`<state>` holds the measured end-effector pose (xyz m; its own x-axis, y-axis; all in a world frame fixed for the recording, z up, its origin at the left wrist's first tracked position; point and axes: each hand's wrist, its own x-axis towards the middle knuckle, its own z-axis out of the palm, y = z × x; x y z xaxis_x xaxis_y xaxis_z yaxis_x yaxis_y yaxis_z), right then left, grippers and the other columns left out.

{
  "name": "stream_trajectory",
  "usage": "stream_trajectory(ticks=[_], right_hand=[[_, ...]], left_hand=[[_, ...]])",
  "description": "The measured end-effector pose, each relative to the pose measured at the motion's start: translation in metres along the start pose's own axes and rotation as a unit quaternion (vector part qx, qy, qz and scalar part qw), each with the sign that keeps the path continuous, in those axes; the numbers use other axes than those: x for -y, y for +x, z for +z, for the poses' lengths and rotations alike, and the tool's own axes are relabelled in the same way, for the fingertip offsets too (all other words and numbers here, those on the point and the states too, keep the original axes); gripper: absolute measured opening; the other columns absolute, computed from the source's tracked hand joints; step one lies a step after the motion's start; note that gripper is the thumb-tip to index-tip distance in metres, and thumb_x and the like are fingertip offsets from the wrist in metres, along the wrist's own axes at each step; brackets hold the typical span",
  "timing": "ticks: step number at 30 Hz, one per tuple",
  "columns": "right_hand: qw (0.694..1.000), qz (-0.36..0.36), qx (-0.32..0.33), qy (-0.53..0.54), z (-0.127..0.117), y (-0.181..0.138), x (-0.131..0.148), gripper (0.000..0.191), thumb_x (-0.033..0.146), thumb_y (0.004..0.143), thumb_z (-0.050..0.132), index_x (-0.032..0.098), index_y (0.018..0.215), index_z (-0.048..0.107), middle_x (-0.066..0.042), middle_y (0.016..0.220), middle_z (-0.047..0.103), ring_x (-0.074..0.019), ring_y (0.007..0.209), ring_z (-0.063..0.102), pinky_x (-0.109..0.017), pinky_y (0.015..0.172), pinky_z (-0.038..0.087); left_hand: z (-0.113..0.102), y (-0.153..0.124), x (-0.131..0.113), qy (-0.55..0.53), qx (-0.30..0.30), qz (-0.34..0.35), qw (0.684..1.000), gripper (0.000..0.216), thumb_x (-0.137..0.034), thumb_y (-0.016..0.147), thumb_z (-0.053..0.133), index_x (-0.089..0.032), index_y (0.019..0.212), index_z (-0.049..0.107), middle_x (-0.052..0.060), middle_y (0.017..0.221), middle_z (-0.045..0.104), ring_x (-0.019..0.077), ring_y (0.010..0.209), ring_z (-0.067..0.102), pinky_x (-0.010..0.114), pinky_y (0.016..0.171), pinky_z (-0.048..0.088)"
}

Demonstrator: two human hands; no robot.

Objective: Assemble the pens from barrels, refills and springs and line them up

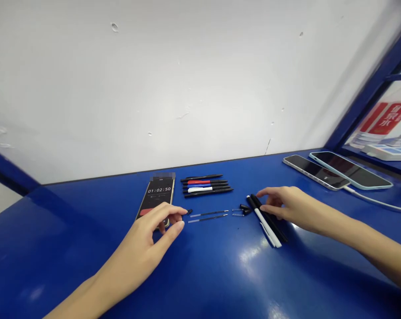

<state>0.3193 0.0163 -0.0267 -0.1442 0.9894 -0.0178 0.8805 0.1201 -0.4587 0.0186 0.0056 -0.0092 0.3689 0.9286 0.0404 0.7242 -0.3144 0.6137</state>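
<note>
My left hand (157,235) hovers over the table with thumb and forefinger apart. Its forefinger tip is right by a small black pen part (189,212); whether they touch I cannot tell. To the right of that lie two thin ink refills (209,215), two small springs (237,212) and two black cone tips (244,209). My right hand (280,201) rests at the side of a black pen barrel (273,223), thumb and forefinger apart along its far end. Flat against that barrel lies a white pen barrel (267,225) with a clip.
Several pens (207,186) lie in a row near the wall. A phone with a running timer (159,192) is partly under my left hand. Two more phones, one silver-edged (315,170) and one in a light-blue case (353,170), lie far right with a white cable (376,199).
</note>
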Motion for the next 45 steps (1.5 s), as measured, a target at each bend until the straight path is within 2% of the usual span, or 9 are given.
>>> stream_trajectory(ticks=[5,17,22,25,28,35,40,43,45], right_hand=[[0.998,0.015,0.047,0.043,-0.001,-0.003,0.004,0.031,0.032,0.078,0.05,0.015,0.102,0.059,-0.001,0.064,0.067,-0.0156,0.052,0.059,-0.024,0.047,0.045],[0.998,0.004,0.047,0.038,0.001,-0.004,0.009,0.03,0.033,0.08,0.046,0.018,0.104,0.058,-0.001,0.065,0.065,-0.0158,0.056,0.059,-0.025,0.05,0.045],[1.0,-0.005,0.025,0.015,-0.002,-0.005,0.008,0.03,0.034,0.081,0.045,0.019,0.103,0.057,-0.001,0.067,0.066,-0.0178,0.061,0.06,-0.028,0.058,0.045],[1.0,-0.009,-0.009,0.008,-0.004,-0.005,0.009,0.029,0.034,0.081,0.045,0.019,0.1,0.059,-0.002,0.069,0.066,-0.0191,0.066,0.06,-0.03,0.062,0.046],[0.999,-0.007,-0.054,-0.004,-0.004,-0.007,0.012,0.027,0.035,0.082,0.044,0.02,0.097,0.061,-0.002,0.07,0.065,-0.0184,0.064,0.059,-0.029,0.06,0.046],[0.989,-0.056,-0.134,-0.004,0.002,-0.01,0.017,0.024,0.035,0.084,0.043,0.023,0.09,0.063,0.0,0.066,0.063,-0.0135,0.047,0.05,-0.026,0.048,0.041],[0.975,-0.133,-0.162,0.072,0.01,-0.016,0.025,0.025,0.035,0.085,0.044,0.022,0.105,0.053,-0.001,0.075,0.058,-0.0126,0.055,0.051,-0.024,0.051,0.042],[0.977,-0.128,-0.088,0.149,0.017,-0.023,0.036,0.027,0.037,0.088,0.038,0.023,0.11,0.044,0.0,0.076,0.055,-0.0119,0.057,0.05,-0.022,0.049,0.041],[0.976,-0.109,-0.022,0.189,0.02,-0.028,0.044,0.022,0.039,0.089,0.033,0.022,0.094,0.048,0.002,0.067,0.052,-0.0108,0.053,0.046,-0.021,0.047,0.038]], left_hand=[[0.001,0.0,0.001,-0.003,0.002,0.004,1.0,0.024,-0.042,0.085,0.04,-0.028,0.1,0.052,-0.002,0.091,0.056,0.0146,0.083,0.052,0.027,0.077,0.043],[-0.002,-0.003,-0.008,0.007,0.007,0.012,1.0,0.023,-0.037,0.085,0.041,-0.026,0.098,0.055,0.0,0.092,0.059,0.0155,0.083,0.054,0.026,0.073,0.045],[-0.003,0.007,-0.006,0.06,-0.022,0.08,0.995,0.021,-0.034,0.086,0.041,-0.024,0.097,0.055,0.001,0.097,0.057,0.0157,0.087,0.053,0.025,0.076,0.043],[-0.002,0.032,-0.009,0.163,-0.035,0.16,0.973,0.019,-0.028,0.086,0.042,-0.022,0.098,0.056,0.002,0.099,0.055,0.0162,0.09,0.051,0.028,0.08,0.041],[0.004,0.062,-0.012,0.335,-0.033,0.233,0.913,0.017,-0.023,0.084,0.046,-0.02,0.094,0.058,0.004,0.096,0.055,0.0184,0.089,0.05,0.032,0.079,0.039],[0.022,0.095,-0.008,0.403,-0.017,0.272,0.874,0.017,-0.019,0.084,0.044,-0.011,0.083,0.059,0.009,0.084,0.056,0.021,0.078,0.051,0.033,0.07,0.04],[0.009,0.075,-0.018,0.397,-0.039,0.303,0.865,0.021,-0.019,0.086,0.039,-0.009,0.084,0.057,0.01,0.085,0.055,0.0203,0.081,0.05,0.033,0.072,0.043],[0.003,0.042,-0.024,0.343,-0.101,0.372,0.857,0.018,-0.016,0.087,0.039,-0.01,0.084,0.056,0.008,0.083,0.056,0.0181,0.083,0.052,0.031,0.077,0.045],[0.005,0.018,-0.023,0.321,-0.138,0.417,0.839,0.014,-0.014,0.086,0.041,-0.009,0.087,0.054,0.007,0.083,0.056,0.017,0.084,0.054,0.028,0.076,0.047]])
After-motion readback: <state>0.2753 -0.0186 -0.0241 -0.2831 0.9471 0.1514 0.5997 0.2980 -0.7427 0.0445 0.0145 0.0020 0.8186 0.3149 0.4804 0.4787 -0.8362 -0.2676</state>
